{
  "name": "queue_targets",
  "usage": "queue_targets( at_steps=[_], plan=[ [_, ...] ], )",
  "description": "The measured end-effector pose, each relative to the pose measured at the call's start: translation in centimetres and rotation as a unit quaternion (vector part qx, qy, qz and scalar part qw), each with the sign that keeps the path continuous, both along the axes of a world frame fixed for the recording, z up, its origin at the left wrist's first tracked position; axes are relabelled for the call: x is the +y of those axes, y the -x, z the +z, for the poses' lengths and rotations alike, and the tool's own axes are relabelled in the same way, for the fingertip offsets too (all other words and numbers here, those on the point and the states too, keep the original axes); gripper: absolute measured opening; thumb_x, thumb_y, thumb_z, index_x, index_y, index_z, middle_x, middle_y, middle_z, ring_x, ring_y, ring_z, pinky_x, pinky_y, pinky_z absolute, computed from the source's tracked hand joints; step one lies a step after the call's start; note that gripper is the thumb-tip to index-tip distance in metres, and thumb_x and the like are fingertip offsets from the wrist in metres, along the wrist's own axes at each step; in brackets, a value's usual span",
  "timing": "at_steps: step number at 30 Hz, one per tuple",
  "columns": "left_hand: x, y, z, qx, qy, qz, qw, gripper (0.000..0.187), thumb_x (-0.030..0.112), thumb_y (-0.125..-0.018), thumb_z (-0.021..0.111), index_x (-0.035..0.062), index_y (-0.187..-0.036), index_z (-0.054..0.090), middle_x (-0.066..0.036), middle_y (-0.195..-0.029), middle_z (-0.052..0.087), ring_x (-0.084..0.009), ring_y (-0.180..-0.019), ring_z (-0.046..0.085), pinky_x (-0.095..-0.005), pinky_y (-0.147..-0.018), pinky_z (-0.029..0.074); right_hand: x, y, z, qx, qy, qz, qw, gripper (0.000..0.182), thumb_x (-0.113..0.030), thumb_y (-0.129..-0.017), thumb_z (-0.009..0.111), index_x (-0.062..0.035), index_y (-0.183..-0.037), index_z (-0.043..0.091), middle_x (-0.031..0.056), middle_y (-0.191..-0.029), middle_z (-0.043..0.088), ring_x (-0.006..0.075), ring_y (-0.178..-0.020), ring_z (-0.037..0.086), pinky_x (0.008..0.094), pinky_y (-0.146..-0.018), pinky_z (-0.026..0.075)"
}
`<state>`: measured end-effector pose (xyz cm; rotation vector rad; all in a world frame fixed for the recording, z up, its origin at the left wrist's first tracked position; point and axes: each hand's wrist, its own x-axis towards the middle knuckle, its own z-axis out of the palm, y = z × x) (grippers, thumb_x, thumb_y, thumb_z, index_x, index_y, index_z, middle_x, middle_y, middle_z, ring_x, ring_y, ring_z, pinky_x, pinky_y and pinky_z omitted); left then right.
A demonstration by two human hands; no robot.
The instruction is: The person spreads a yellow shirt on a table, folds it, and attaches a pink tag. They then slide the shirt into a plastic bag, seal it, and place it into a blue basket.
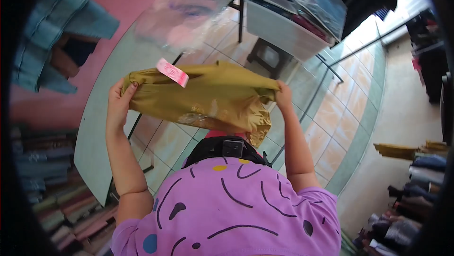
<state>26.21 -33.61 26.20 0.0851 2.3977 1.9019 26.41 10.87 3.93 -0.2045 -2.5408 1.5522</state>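
A mustard-yellow garment (203, 97) is stretched sideways in the air in front of my body; its exact kind does not show. My left hand (122, 97) is closed on one end, thumb on top. The other end is gripped by my right hand (283, 96). A pink and white paper tag (173, 72) hangs over the upper edge, nearer my left hand. Pale printed marks show on the cloth, and its shiny right part falls in loose folds.
A pale table (101, 147) stands to the left, with clear plastic-wrapped pink items (182, 15) at its far end. Packaged clothes lie on a white table (283, 26) ahead. Folded clothes are stacked at both sides, and denim garments (56, 24) hang upper left.
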Motion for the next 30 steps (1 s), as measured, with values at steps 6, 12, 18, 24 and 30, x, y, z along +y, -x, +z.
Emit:
queue_targets(
  at_steps=[6,12,18,24,30],
  plan=[
    [1.9,-6.5,-4.8,0.017,0.413,-0.082,0.907,0.092,0.024,-0.055,0.082,0.0021,-0.13,0.034,-0.021,-0.138,0.029,-0.0361,-0.127,0.028,-0.0423,-0.104,0.024,-14.2,-0.7,14.3,-0.003,0.047,0.415,0.908,0.023,0.002,-0.073,0.053,0.0012,-0.095,0.059,0.0122,-0.08,0.063,0.019,-0.076,0.061,0.0306,-0.072,0.047],
    [0.3,-8.5,-7.9,-0.054,0.238,-0.09,0.965,0.035,0.009,-0.07,0.063,0.0003,-0.104,0.058,-0.015,-0.087,0.063,-0.0289,-0.08,0.061,-0.0349,-0.075,0.047,-24.2,-2.6,14.3,0.071,0.181,0.408,0.892,0.023,-0.009,-0.074,0.065,0.0003,-0.094,0.061,0.0119,-0.074,0.062,0.0185,-0.077,0.061,0.0316,-0.073,0.048],
    [-9.4,-14.7,-5.9,0.048,-0.011,0.133,0.99,0.018,0.002,-0.076,0.054,-0.0025,-0.092,0.061,-0.01,-0.079,0.065,-0.013,-0.075,0.06,-0.0275,-0.068,0.047,-31.2,-6.8,4.5,-0.13,-0.072,0.554,0.819,0.025,-0.016,-0.074,0.068,0.0008,-0.091,0.06,0.0077,-0.081,0.062,0.016,-0.078,0.058,0.0311,-0.072,0.046],
    [-19.3,-20.9,-2.5,0.082,-0.129,0.311,0.938,0.019,-0.003,-0.079,0.049,-0.0044,-0.094,0.061,-0.005,-0.081,0.064,-0.0113,-0.077,0.058,-0.0257,-0.069,0.047,-39.0,-10.3,1.8,-0.116,0.321,0.335,0.878,0.015,-0.016,-0.087,0.054,-0.0012,-0.089,0.052,0.0039,-0.073,0.051,0.0096,-0.071,0.046,0.0254,-0.065,0.041],
    [-24.5,-28.1,0.2,0.26,-0.164,0.416,0.856,0.027,0.0,-0.083,0.049,-0.0043,-0.109,0.054,-0.01,-0.103,0.06,-0.0183,-0.087,0.06,-0.0315,-0.077,0.049,-45.0,-12.3,6.0,0.231,-0.198,0.512,0.803,0.03,-0.031,-0.071,0.067,-0.0104,-0.091,0.056,0.0141,-0.075,0.06,0.0316,-0.067,0.061,0.039,-0.057,0.048]
  ],
)
